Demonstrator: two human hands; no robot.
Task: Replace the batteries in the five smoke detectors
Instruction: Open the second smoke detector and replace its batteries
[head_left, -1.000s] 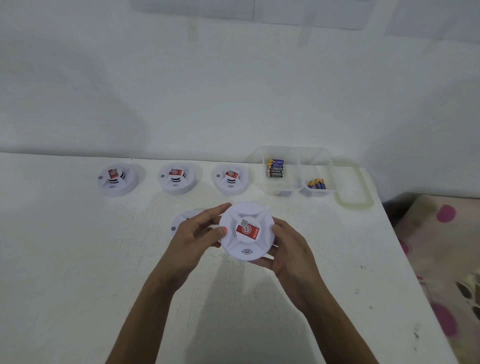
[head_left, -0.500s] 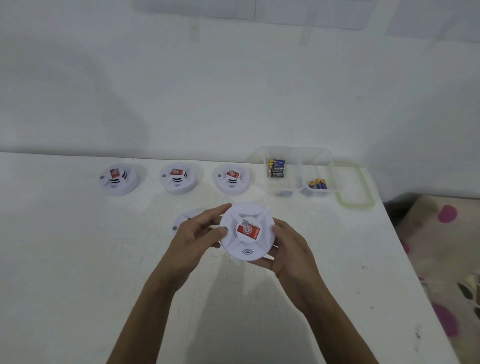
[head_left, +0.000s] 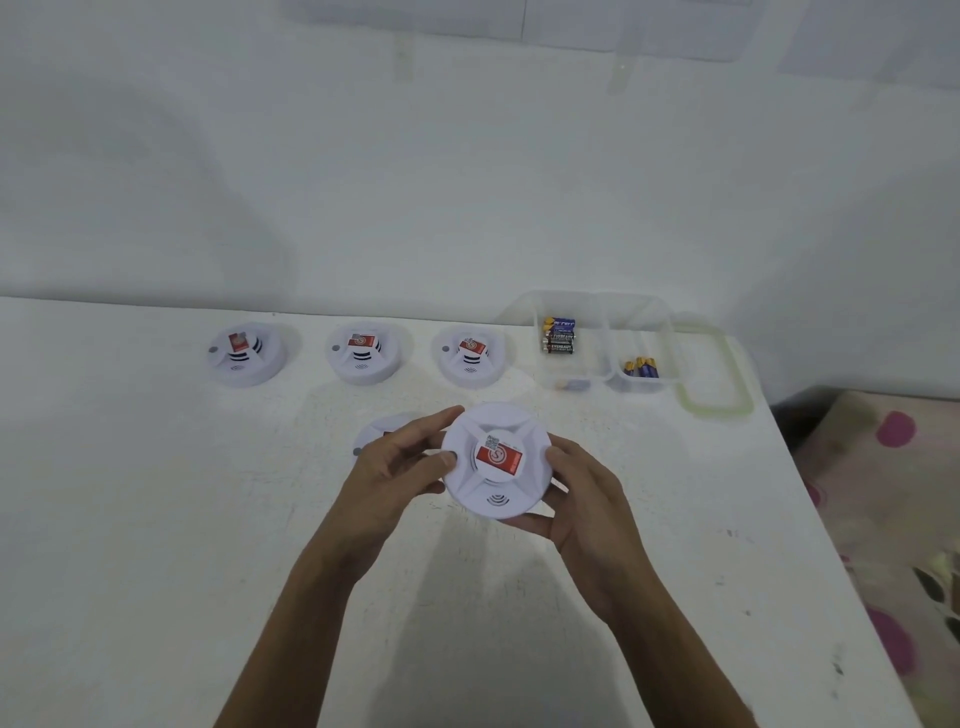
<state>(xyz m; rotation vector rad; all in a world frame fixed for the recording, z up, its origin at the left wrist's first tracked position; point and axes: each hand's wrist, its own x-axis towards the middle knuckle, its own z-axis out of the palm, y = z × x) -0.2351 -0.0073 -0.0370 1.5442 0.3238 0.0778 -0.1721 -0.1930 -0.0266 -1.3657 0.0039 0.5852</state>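
Observation:
A round white smoke detector (head_left: 496, 460) with a red label is lifted above the table, its face toward me. My left hand (head_left: 400, 465) grips its left rim, thumb on the front. My right hand (head_left: 582, 499) cups its right and lower edge from behind. Another detector (head_left: 376, 428) lies on the table, mostly hidden behind my left hand. Three more detectors (head_left: 244, 353), (head_left: 363, 352), (head_left: 470, 356) stand in a row at the back.
A clear divided plastic box (head_left: 608, 312) at the back right holds batteries (head_left: 558, 335) in one compartment and more batteries (head_left: 641, 368) in another. Its greenish lid (head_left: 717, 374) lies beside it. The white table (head_left: 156, 519) ends at the right, beside a spotted fabric (head_left: 893, 519).
The held detector has turned slightly in my hands; otherwise both hands stay in place.

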